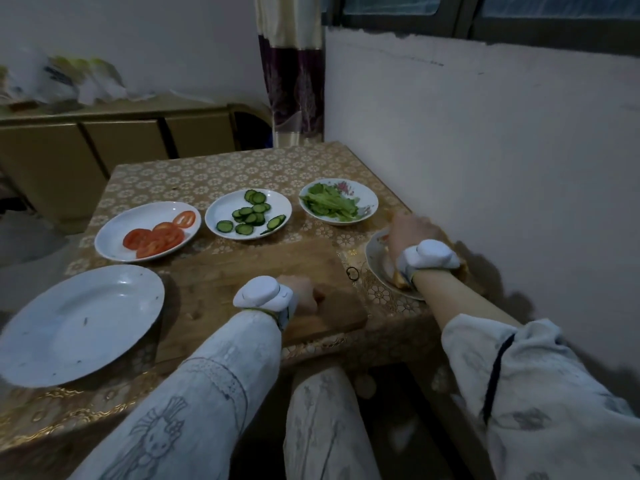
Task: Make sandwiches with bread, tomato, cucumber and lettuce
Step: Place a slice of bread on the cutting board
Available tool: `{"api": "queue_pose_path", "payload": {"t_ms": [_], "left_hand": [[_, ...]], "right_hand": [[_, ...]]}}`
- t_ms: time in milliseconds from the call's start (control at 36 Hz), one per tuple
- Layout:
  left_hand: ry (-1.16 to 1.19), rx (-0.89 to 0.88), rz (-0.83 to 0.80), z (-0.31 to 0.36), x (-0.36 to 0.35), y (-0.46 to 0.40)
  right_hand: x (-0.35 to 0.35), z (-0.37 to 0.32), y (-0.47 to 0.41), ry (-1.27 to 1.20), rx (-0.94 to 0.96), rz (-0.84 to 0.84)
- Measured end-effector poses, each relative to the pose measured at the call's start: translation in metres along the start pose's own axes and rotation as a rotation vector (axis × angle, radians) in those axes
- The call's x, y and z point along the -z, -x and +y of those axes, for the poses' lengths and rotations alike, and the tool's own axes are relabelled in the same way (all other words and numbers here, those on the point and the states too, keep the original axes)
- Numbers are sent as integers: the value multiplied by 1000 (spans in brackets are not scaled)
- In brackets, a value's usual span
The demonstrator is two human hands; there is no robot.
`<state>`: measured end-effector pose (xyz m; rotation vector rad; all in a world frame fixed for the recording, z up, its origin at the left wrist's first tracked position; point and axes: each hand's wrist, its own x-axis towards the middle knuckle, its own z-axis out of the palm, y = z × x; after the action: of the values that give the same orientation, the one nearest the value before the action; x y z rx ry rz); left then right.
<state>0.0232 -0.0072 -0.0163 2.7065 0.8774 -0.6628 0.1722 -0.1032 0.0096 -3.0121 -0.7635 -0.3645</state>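
Tomato slices (156, 237) lie on a white plate (110, 237) at the left. Cucumber slices (251, 214) fill a second plate (221, 209) in the middle. Lettuce (329, 204) sits in a flowered dish (367, 199) to the right. My right hand (410, 233) is over the bread (401, 280) on a plate (375, 261) at the table's right edge; its fingers are hidden. My left hand (304, 292) rests on the wooden cutting board (242, 271), fingers curled, holding nothing that I can see.
An empty white plate (76, 323) stands at the near left. A grey wall (485, 168) runs close along the table's right side. A low cabinet (121, 140) stands behind the table. My knee (325, 410) is under the near edge.
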Motion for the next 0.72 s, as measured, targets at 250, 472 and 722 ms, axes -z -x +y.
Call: {"api": "queue_pose_path", "payload": {"t_ms": [250, 472, 722], "left_hand": [[955, 90, 113, -33, -6, 11], [1716, 302, 135, -83, -16, 39], [1637, 368, 219, -123, -24, 40]], "right_hand": [[62, -50, 16, -813, -85, -193], [42, -120, 56, -1322, -254, -717], [5, -141, 76, -1340, -304, -886]]}}
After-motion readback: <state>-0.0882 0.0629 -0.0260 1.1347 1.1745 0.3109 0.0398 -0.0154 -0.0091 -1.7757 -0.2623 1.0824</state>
